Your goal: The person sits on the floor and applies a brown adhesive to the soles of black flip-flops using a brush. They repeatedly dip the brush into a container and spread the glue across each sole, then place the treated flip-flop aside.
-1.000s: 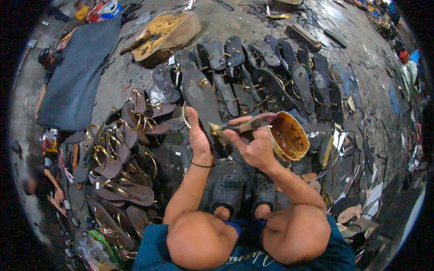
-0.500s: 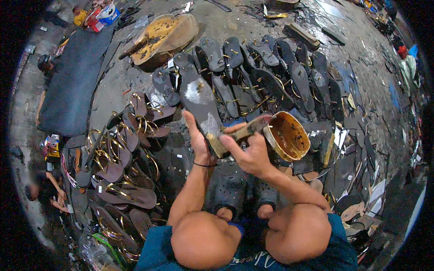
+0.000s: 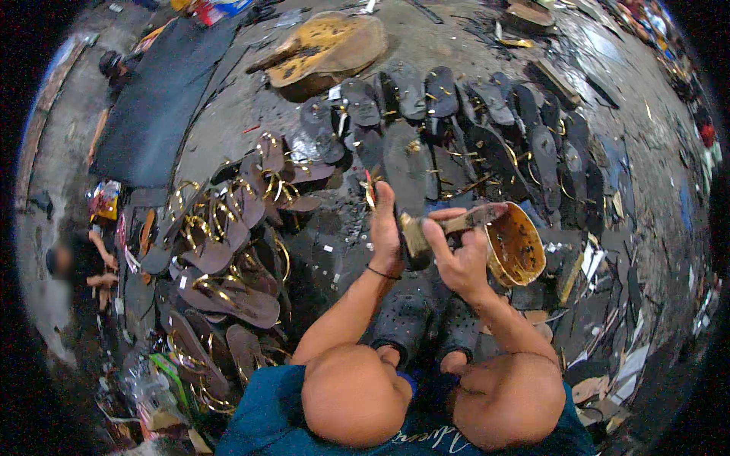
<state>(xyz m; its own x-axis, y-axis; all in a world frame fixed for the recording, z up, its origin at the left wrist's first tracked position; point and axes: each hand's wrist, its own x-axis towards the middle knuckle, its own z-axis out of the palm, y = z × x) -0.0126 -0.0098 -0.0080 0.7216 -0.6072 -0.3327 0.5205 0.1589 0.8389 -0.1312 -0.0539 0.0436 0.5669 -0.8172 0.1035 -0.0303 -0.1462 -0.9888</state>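
Note:
My left hand point(image 3: 385, 237) is closed round the near end of a dark sandal sole point(image 3: 408, 169), which points away from me with its flat face up. A bit of gold strap point(image 3: 371, 190) shows beside the left fingertips. In my right hand point(image 3: 462, 254) is a flat brush point(image 3: 464, 221), its handle pointing right over the rim of a glue tub point(image 3: 519, 262). The brush's wide pale end point(image 3: 415, 238) lies against the near end of the sole. Brown, sticky-looking stuff coats the inside of the tub.
Brown sandals with gold straps point(image 3: 232, 304) are heaped at left. Dark sandals point(image 3: 525, 144) stand in rows ahead. Beyond them lies a large glue-stained pan-like piece point(image 3: 327, 49). A dark sheet point(image 3: 156, 106) and another person point(image 3: 84, 258) are at left; scraps point(image 3: 608, 304) litter the right.
The view has swung, so most things sit farther right. The sole has turned more upright, and its bright, shiny patches no longer show. Both hands keep their hold.

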